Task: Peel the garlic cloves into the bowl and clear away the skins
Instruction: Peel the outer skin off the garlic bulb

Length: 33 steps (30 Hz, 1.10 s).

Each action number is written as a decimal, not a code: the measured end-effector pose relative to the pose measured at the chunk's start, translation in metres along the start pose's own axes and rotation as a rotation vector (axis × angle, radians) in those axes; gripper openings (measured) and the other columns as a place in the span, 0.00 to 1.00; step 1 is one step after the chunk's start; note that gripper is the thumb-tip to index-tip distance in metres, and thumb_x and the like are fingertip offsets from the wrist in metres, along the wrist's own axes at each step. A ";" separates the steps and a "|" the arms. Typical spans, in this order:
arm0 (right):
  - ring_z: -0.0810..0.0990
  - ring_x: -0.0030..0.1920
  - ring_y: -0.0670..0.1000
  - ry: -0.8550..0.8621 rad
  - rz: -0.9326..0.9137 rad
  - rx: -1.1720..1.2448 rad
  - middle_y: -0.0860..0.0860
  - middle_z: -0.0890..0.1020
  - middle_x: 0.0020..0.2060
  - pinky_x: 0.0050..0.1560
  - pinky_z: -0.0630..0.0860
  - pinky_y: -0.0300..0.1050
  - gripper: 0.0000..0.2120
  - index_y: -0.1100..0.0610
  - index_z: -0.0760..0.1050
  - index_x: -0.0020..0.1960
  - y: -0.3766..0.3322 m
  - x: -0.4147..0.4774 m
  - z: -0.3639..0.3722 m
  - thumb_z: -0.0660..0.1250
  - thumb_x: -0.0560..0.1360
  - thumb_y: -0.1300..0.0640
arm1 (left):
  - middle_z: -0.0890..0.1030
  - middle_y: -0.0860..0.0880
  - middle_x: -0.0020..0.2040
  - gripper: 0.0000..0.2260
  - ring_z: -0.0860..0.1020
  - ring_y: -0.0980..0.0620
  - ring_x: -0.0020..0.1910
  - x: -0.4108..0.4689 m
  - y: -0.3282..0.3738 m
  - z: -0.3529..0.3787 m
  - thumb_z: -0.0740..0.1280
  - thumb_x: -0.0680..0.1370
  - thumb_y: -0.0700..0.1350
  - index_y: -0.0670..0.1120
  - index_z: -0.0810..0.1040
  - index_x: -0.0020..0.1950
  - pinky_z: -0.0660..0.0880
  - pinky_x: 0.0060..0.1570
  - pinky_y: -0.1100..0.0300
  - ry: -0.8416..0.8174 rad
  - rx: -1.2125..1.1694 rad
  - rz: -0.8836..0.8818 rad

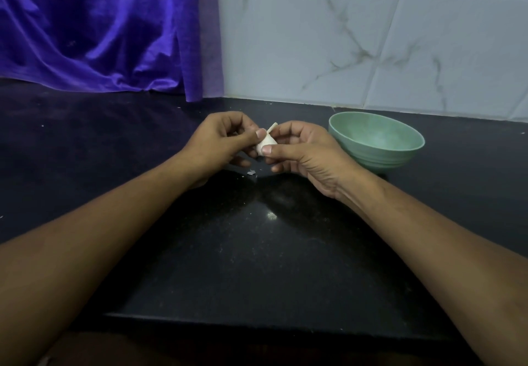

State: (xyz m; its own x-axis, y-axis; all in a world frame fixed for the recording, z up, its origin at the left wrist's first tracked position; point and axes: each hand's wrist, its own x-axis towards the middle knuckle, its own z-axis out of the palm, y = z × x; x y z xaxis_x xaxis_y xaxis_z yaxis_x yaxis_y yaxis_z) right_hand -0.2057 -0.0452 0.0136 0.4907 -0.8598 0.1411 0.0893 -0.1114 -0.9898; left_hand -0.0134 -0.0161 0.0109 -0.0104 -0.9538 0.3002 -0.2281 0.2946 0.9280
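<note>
- The fingers [260,133] of both hands are curled in and narrow, pinching one garlic clove [265,140] between them at centre frame. The left hand [220,140] holds it from the left with the thumb on its upper side. The right hand [300,151] holds it from the right, thumb low on the clove and forefinger up by the loose skin.
- The dark speckled countertop [257,251] fills the lower two-thirds of the frame, with both forearms reaching across it.
- A purple curtain [100,28] hangs at upper left, its hem touching the counter.
- A pale marbled tiled wall [371,37] takes up the upper right.
- A green bowl [380,160] stands right of centre, just beside the right hand. It is upright, and its inside is too dim to tell what it holds.
- The clove is held above the counter, not over the bowl. Its long axis runs from lower left to upper right — fat end down, narrow end up.
- A skin flap [273,126] sticks out from the narrow end, pointing to the upper right.
- A few skin scraps [251,172] lie on the counter just below the hands.
- Judgement: peeling is under way and far from done. The bowl lies to the right of the clove, so the right hand is the nearer one for the drop.
</note>
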 end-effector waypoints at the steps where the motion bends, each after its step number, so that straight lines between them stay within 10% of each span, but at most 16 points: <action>1: 0.83 0.39 0.51 -0.005 0.007 0.015 0.59 0.87 0.45 0.41 0.82 0.44 0.15 0.67 0.77 0.60 -0.001 0.000 -0.001 0.74 0.74 0.70 | 0.84 0.46 0.41 0.09 0.83 0.55 0.38 0.000 0.001 0.000 0.71 0.81 0.43 0.37 0.79 0.53 0.82 0.36 0.59 -0.005 -0.002 -0.010; 20: 0.83 0.39 0.51 0.027 0.033 0.109 0.56 0.85 0.44 0.40 0.81 0.43 0.09 0.60 0.79 0.57 -0.002 0.005 -0.007 0.72 0.77 0.65 | 0.86 0.39 0.48 0.09 0.85 0.47 0.43 -0.002 0.002 -0.003 0.73 0.80 0.45 0.41 0.83 0.56 0.84 0.42 0.50 -0.028 0.088 0.015; 33: 0.83 0.38 0.50 -0.004 0.078 0.173 0.55 0.85 0.42 0.35 0.79 0.41 0.07 0.60 0.79 0.56 -0.007 0.007 -0.013 0.64 0.80 0.66 | 0.84 0.38 0.44 0.06 0.84 0.52 0.38 0.002 0.001 -0.009 0.73 0.78 0.37 0.40 0.82 0.55 0.83 0.38 0.61 -0.023 0.097 0.024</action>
State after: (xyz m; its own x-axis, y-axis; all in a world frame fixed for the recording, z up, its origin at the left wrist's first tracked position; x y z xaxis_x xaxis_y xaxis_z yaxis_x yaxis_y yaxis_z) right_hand -0.2137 -0.0567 0.0212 0.5052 -0.8606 0.0648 0.1985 0.0428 -0.9792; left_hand -0.0049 -0.0176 0.0141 -0.0392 -0.9479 0.3161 -0.3202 0.3116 0.8946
